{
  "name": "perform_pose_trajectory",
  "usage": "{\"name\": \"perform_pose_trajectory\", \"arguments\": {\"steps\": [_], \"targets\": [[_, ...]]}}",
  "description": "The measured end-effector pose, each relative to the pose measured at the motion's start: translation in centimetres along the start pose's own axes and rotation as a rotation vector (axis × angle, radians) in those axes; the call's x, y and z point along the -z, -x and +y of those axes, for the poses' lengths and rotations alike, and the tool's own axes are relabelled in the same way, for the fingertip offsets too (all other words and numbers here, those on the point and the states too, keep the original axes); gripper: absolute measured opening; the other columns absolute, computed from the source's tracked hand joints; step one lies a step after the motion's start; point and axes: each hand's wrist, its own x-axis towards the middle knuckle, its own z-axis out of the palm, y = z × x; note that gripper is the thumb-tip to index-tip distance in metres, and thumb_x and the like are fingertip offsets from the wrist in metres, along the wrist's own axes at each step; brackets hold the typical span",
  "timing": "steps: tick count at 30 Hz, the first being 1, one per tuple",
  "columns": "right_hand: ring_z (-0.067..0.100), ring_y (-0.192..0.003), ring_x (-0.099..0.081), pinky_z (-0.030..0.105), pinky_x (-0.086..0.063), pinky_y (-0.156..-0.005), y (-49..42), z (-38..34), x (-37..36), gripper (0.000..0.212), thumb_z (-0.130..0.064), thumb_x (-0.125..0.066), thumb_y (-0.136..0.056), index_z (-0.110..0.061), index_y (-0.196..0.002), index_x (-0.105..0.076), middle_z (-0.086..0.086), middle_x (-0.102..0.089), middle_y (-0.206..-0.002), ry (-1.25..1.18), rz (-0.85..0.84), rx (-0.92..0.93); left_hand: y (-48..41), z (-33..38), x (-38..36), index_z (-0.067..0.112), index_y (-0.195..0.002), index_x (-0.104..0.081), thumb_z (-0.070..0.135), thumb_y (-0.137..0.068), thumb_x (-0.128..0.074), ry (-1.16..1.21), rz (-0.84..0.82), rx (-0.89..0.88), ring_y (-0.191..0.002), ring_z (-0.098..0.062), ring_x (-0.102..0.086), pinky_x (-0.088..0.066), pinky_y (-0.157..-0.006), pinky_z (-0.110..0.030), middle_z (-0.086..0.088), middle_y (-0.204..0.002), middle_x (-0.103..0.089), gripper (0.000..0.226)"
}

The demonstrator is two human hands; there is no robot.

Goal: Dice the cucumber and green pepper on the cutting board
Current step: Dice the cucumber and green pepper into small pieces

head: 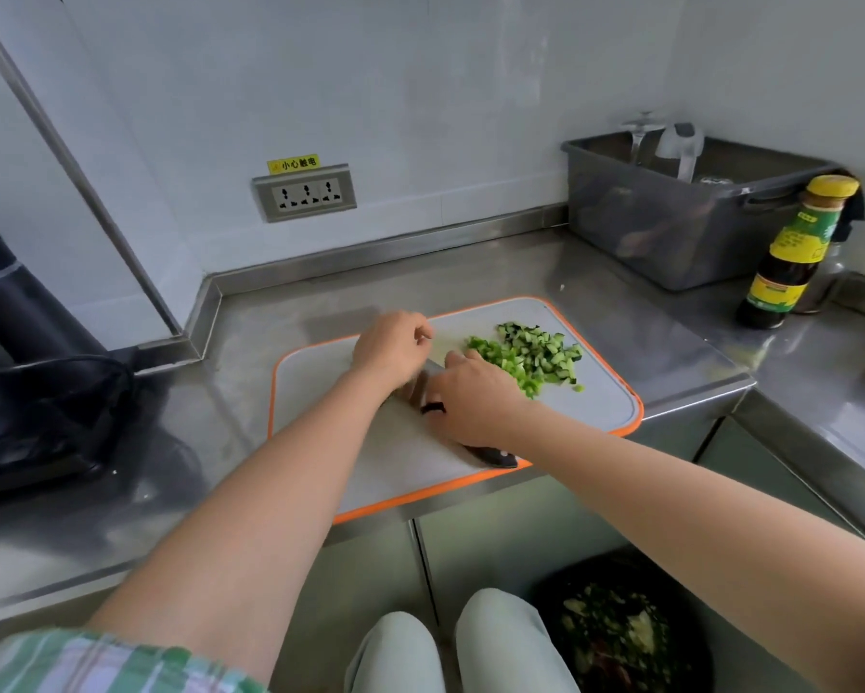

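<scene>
Cucumber (538, 342) and green pepper (508, 362), both in small cubes, lie as one mixed heap on the far right part of the cutting board (595, 407), which rests on the steel counter (470, 272). No whole or half vegetable shows anywhere on the board, so the dicing appears essentially complete. What is left is probably only a stray piece under the hands, if any, and tidying the heap.

The right hand (473, 395) is curled around the handle of the knife (490, 453). The dark butt of the handle sticks out toward the near edge of the board, and the blade runs away from the body just left of the heap. The left hand (393, 345) hovers over the far end of the blade with its fingers bent inward. Whether it pinches a piece or merely rests against the steel cannot be told. Both forearms reach forward and converge over the middle of the board.
</scene>
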Motion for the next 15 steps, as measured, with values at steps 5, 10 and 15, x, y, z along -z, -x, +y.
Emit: {"name": "perform_pose_trajectory", "arguments": {"steps": [5,10,15], "targets": [[0.032,-0.091,-0.062,0.032,-0.047,-0.071,-3.7,6.9,2.2,0.022,-0.024,-0.048,-0.091,-0.016,-0.094,-0.068,0.011,-0.066,-0.094,-0.177,0.124,-0.138,-4.2,1.7,-1.5,0.012,-0.091,-0.074,0.017,-0.085,-0.055,-0.131,-0.239,0.025,-0.094,-0.029,-0.065,-0.052,-0.081,-0.031,-0.011,-0.099,-0.071,0.02],[0.029,-0.087,-0.064,0.035,-0.055,-0.075,-7.1,15.6,1.1,0.018,-0.019,-0.05,-0.087,-0.018,-0.092,-0.067,0.008,-0.069,-0.098,-0.373,0.201,-0.455,-8.3,4.2,-2.9,0.016,-0.095,-0.073,0.024,-0.087,-0.054,-0.141,-0.225,-0.031,-0.096,-0.029,-0.065,-0.049,-0.078,-0.029,-0.008,-0.1,-0.071,0.022],[0.033,-0.105,-0.057,0.034,-0.046,-0.079,-10.5,21.0,-1.2,0.024,-0.014,-0.056,-0.086,-0.011,-0.11,-0.058,0.012,-0.061,-0.115,-0.42,0.258,-0.662,-11.0,5.9,-5.4,0.009,-0.085,-0.071,0.022,-0.086,-0.053,-0.118,-0.277,-0.034,-0.081,-0.028,-0.066,-0.05,-0.071,-0.03,-0.012,-0.078,-0.07,0.022]]}}
